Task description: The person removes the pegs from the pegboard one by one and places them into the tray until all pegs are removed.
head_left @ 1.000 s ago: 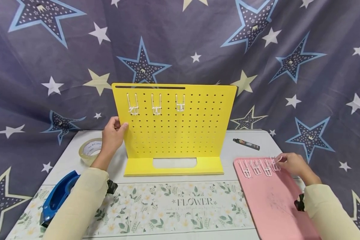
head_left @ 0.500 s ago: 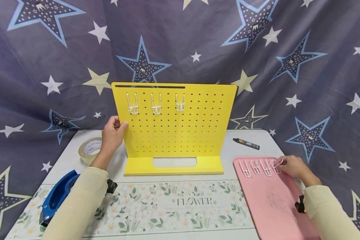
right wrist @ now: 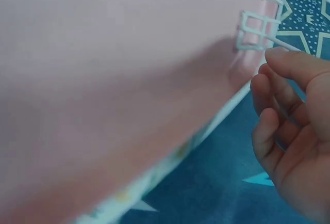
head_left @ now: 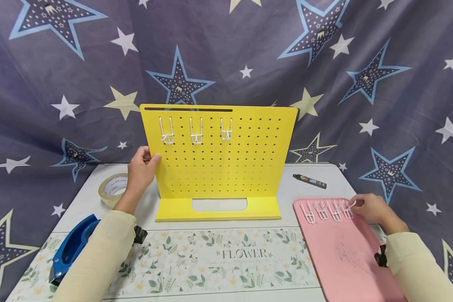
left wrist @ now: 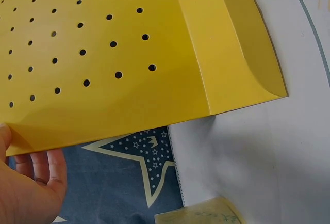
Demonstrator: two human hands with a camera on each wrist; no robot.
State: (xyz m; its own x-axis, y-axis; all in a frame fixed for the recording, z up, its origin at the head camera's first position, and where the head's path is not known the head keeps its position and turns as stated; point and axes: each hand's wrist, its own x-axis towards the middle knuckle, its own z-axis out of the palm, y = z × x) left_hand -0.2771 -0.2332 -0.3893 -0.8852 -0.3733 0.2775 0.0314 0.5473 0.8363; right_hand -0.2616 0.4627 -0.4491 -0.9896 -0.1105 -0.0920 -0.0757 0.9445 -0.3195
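Observation:
A yellow pegboard (head_left: 245, 167) stands upright on its base, with 3 white wire hooks (head_left: 196, 132) hung along its top left. My left hand (head_left: 141, 167) grips the board's left edge, thumb in front and fingers behind, as the left wrist view also shows. On the right, my right hand (head_left: 373, 209) is at the far right corner of a pink tray (head_left: 347, 260). Its thumb and a finger pinch a prong of the rightmost white wire hook (right wrist: 252, 30). Several such hooks (head_left: 323, 210) lie in a row at the tray's far end.
A roll of clear tape (head_left: 108, 193) sits left of the board, partly behind my left wrist. Nearer is a blue tape dispenser (head_left: 69, 247). A black marker-like item (head_left: 309, 181) lies behind the tray. A starry curtain (head_left: 226, 50) hangs behind the table.
My right hand has shifted very slightly right at the tray's corner, staying at the rightmost hook. The left hand and pegboard have not moved.

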